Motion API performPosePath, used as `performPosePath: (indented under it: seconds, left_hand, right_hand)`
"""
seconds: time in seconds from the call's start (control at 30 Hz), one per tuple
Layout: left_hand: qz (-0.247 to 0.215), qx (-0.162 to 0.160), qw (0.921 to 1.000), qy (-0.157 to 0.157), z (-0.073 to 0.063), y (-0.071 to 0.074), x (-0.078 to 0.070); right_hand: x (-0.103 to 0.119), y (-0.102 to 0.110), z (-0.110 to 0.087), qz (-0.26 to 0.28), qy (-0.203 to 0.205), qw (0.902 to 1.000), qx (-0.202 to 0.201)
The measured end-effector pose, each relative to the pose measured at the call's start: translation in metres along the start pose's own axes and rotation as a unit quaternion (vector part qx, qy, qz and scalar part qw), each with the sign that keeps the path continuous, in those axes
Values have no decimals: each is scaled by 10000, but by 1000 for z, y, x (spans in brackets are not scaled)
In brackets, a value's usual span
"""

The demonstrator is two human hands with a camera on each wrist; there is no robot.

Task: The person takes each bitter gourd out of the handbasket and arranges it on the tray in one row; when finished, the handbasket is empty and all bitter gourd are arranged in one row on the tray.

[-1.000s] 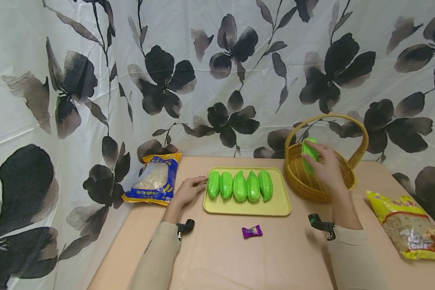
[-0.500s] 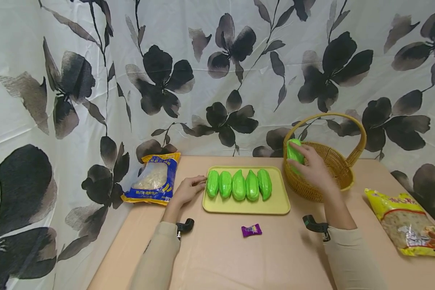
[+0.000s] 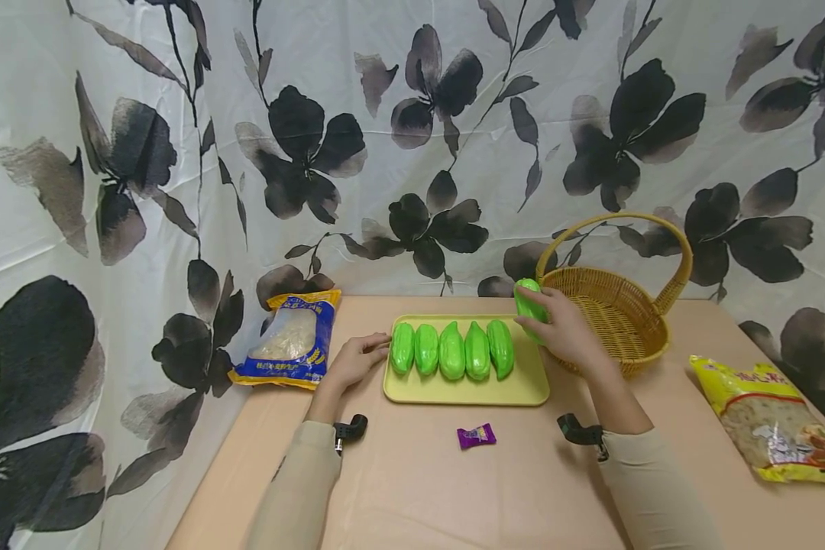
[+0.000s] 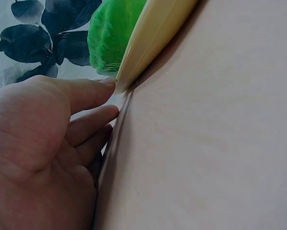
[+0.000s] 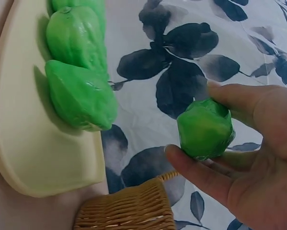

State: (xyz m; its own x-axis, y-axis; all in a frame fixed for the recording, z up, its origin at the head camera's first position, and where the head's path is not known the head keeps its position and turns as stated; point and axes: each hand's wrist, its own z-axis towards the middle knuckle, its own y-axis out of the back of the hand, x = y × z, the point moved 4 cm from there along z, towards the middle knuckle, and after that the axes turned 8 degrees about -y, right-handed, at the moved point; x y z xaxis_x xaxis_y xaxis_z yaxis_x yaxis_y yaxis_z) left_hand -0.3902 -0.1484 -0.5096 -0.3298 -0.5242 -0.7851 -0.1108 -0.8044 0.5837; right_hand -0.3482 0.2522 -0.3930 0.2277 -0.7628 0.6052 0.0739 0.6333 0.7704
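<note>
My right hand (image 3: 565,325) holds a green bitter melon (image 3: 531,302) between thumb and fingers, over the back right corner of the yellow tray (image 3: 532,382). In the right wrist view the melon (image 5: 205,129) shows end-on, pinched by the fingertips, with the tray off to the left. Several more green bitter melons (image 3: 451,350) lie side by side across the tray's left and middle. At the tray's left edge rests my left hand (image 3: 357,362), its fingers relaxed. The left wrist view has that thumb (image 4: 93,93) touching the rim, the other fingers just below it.
A wicker basket (image 3: 619,305) with a tall handle stands right of the tray. In front of the tray lies a purple-wrapped candy (image 3: 477,436). A blue-and-yellow bag (image 3: 290,338) sits at the left, a yellow bag (image 3: 773,420) at the right. Floral cloth hangs behind.
My right hand has carried the bitter melon leftward, from above the basket to the tray's back right corner. The left hand has stayed at the tray's left edge.
</note>
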Motion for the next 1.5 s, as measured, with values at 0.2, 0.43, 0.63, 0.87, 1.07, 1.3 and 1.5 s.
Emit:
performPosePath:
  seconds: [0.2, 0.43, 0.63, 0.87, 1.07, 1.3, 1.5]
  left_hand:
    - [0, -29, 10000, -13, 0, 1, 0]
    - [3, -35, 10000, -13, 0, 0, 1]
    - [-5, -7, 10000, -38, -1, 0, -1]
    - [-7, 18, 10000, -28, -1, 0, -2]
    - [62, 13, 9999, -91, -1, 0, -2]
    - [17, 32, 10000, -65, -1, 0, 0]
    - [25, 27, 10000, -76, 0, 0, 0]
  right_hand:
    - [-2, -10, 1, -277, -204, 9992, 185]
    - [-2, -23, 0, -573, -270, 9978, 211]
    - [0, -30, -1, -619, -334, 9972, 253]
    - [-1, -34, 0, -821, -206, 9960, 268]
    - [-4, -39, 1, -1045, -303, 9936, 315]
    - [-6, -43, 0, -1297, -290, 9908, 266]
    - [-5, -45, 0, -1454, -70, 9891, 208]
